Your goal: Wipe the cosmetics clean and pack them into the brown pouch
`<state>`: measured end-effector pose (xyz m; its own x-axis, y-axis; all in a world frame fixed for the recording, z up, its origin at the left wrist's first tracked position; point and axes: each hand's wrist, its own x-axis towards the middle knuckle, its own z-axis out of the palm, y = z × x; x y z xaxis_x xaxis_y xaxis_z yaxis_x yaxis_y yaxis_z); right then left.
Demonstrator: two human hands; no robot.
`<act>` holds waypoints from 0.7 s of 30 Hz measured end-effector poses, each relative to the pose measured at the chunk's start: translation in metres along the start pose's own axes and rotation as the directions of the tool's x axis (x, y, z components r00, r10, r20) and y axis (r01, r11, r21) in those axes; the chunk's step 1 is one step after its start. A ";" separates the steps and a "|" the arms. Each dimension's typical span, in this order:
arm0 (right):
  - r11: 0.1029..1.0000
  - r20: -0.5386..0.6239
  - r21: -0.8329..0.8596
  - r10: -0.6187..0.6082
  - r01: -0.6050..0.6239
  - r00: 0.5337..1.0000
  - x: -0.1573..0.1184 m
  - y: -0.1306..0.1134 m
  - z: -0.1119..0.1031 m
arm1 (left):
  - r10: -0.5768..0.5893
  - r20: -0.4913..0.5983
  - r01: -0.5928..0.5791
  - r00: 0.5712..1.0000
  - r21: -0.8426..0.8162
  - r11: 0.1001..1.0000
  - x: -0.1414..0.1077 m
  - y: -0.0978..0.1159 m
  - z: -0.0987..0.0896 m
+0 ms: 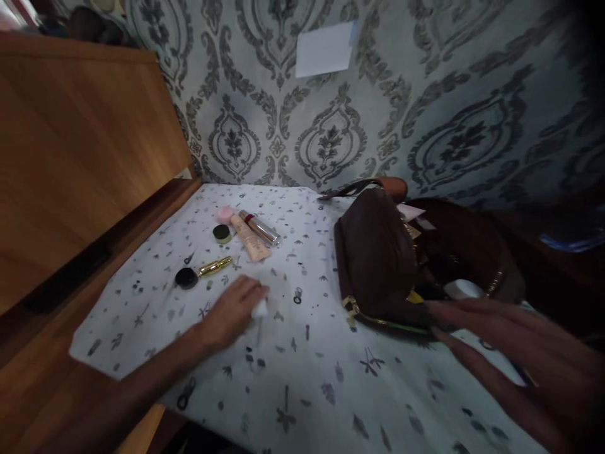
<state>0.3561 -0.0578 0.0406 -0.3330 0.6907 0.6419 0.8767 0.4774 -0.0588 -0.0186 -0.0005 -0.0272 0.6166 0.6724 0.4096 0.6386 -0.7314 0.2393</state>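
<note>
My left hand (236, 309) is closed over the patterned white tablecloth, its fingers round a small white object (259, 309) whose kind is blurred. A brown handbag (378, 252) lies unzipped on the right, with a white round item (464, 289) and other contents showing in its opening. Beside its near edge is my right hand (520, 359), smeared by motion, fingers stretched out and thumb apart. Just beyond the left hand lie a gold tube (215, 266), a black round jar (186, 278), a peach squeeze tube (250, 238) and a silver tube with a red band (261, 228).
A dark-lidded small jar (222, 234) and a pink round item (225, 215) lie farther back. A wooden panel (85, 151) bounds the left side. Damask-patterned wallpaper (278, 145) with a white paper (324, 49) on it stands behind the table.
</note>
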 end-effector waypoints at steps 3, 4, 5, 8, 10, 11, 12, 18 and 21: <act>0.976 0.046 0.182 -0.134 0.124 0.990 0.014 -0.035 0.010 | -0.237 -0.040 0.241 0.971 0.181 0.954 0.000 -0.038 -0.020; 0.963 0.065 0.240 -0.139 0.119 0.988 0.019 -0.047 0.016 | -0.302 -0.014 0.296 0.953 0.257 0.920 0.000 -0.047 -0.024; 0.945 0.086 0.310 -0.137 0.104 0.987 0.024 -0.060 0.023 | -0.362 0.027 0.333 0.932 0.327 0.884 -0.001 -0.055 -0.026; 0.856 0.215 0.514 -0.074 -0.048 0.974 0.037 -0.094 0.051 | -0.459 0.143 0.353 0.877 0.457 0.816 -0.002 -0.066 -0.025; 0.756 0.340 0.613 0.008 -0.228 0.940 0.044 -0.115 0.075 | -0.465 0.168 0.349 0.869 0.459 0.817 -0.002 -0.067 -0.023; 0.683 0.396 0.657 0.048 -0.320 0.917 0.047 -0.124 0.088 | -0.466 0.164 0.359 0.869 0.438 0.824 -0.001 -0.066 -0.022; 0.586 0.463 0.692 0.089 -0.422 0.882 0.049 -0.133 0.101 | -0.467 0.150 0.379 0.872 0.398 0.835 0.000 -0.065 -0.023; -0.292 0.711 0.700 0.198 -0.652 0.674 0.053 -0.170 0.153 | -0.385 -0.037 0.352 0.922 -0.333 0.875 0.019 -0.031 -0.027; -0.492 0.728 0.634 0.121 -0.596 0.675 0.053 -0.177 0.159 | -0.393 -0.143 0.280 0.908 -0.492 0.825 0.031 -0.008 -0.022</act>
<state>0.1285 -0.0192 -0.0363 -0.3713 0.9193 -0.1306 -0.4532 -0.3022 -0.8386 -0.0153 0.0237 0.0027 0.2430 0.8820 0.4038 0.4728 -0.4712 0.7446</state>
